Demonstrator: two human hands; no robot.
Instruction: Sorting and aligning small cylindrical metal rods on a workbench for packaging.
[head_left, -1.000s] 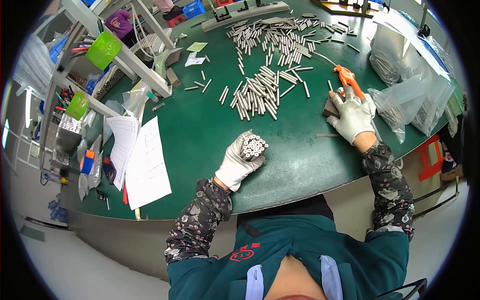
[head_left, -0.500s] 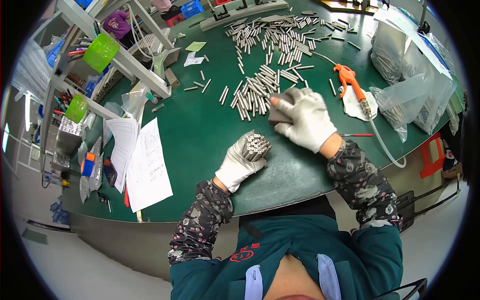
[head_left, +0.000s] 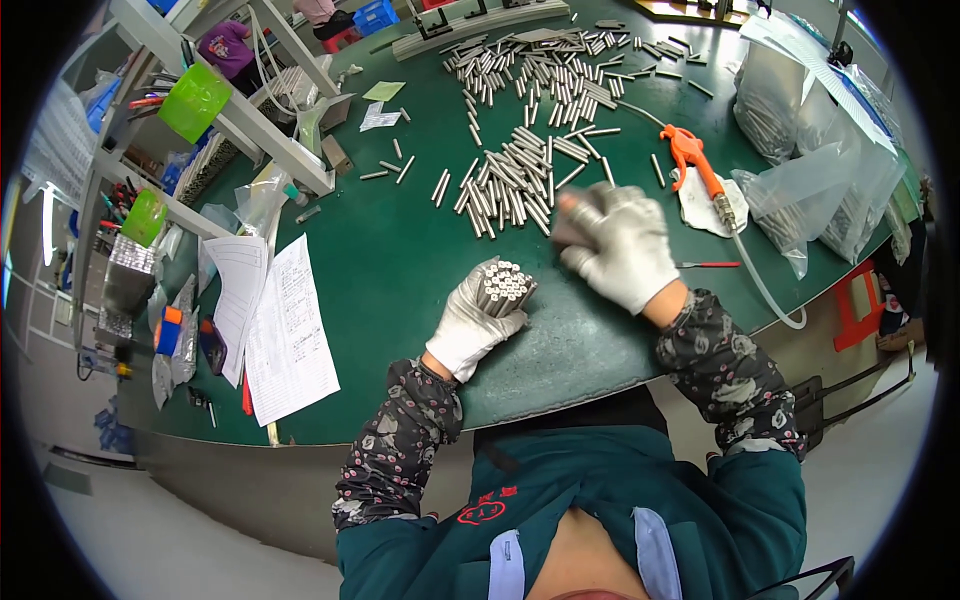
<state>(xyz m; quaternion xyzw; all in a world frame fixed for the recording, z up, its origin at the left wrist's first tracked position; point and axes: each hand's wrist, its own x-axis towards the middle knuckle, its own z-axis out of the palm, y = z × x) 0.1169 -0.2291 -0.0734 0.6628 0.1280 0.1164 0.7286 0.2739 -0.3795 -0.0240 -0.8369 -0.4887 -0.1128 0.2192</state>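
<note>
In white gloves, both my hands are over the green table. My left hand [head_left: 462,328] is wrapped round a bundle of short metal rods [head_left: 507,284], their ends facing up. Beyond and to its right, my right hand [head_left: 632,252], partly smeared by motion, grips a dark grey-brown block [head_left: 572,232]. The block is apart from the bundle, and its exact kind is unclear. Just past the hands lies a loose pile of metal rods [head_left: 507,188].
An orange air blow gun [head_left: 697,165] with a hose rests on a white cloth at the right, near plastic bags of rods [head_left: 780,110]. A red-handled tool [head_left: 712,265] lies beside my right hand. Paper sheets [head_left: 290,340] and a grey shelf frame [head_left: 270,145] are at the left.
My right hand, holding the block, has moved slightly right and away from the bundle. The bundle in my left hand shows its rod ends a little more squarely.
</note>
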